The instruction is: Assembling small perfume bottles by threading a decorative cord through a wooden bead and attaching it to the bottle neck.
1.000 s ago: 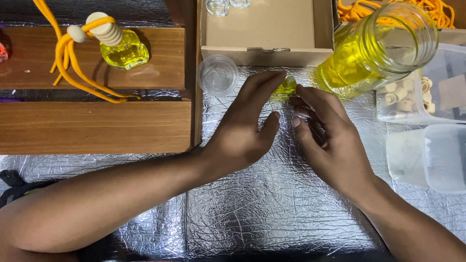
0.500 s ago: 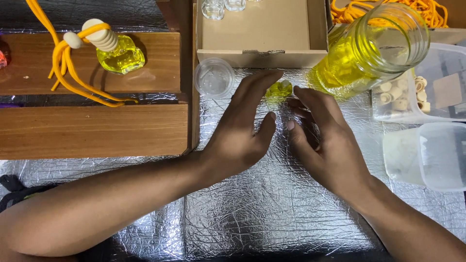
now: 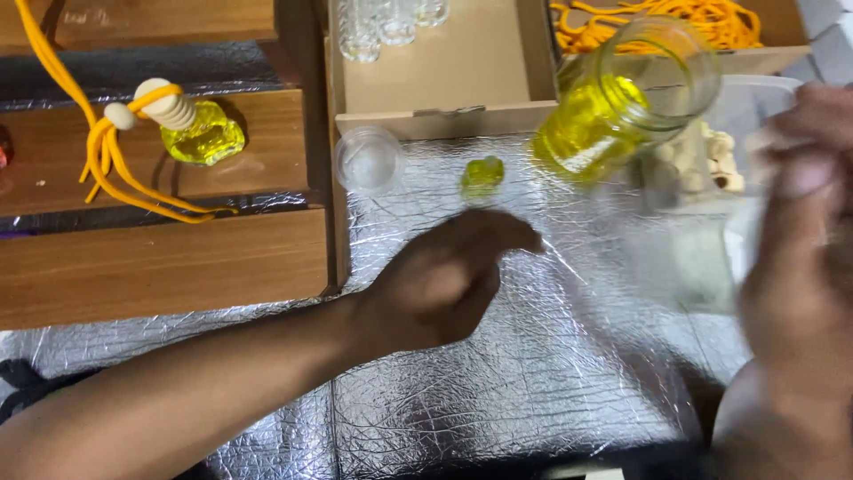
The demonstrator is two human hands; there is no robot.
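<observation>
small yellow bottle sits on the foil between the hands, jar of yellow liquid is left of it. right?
Not quite. In the head view the small yellow bottle stands on the foil, but the jar of yellow liquid is to its right, not left.

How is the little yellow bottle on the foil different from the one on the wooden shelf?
The small bottle on the foil is bare and uncapped; the finished bottle on the shelf carries a wooden cap and an orange cord. The foil one also looks smaller. Both hold yellow liquid.
</observation>
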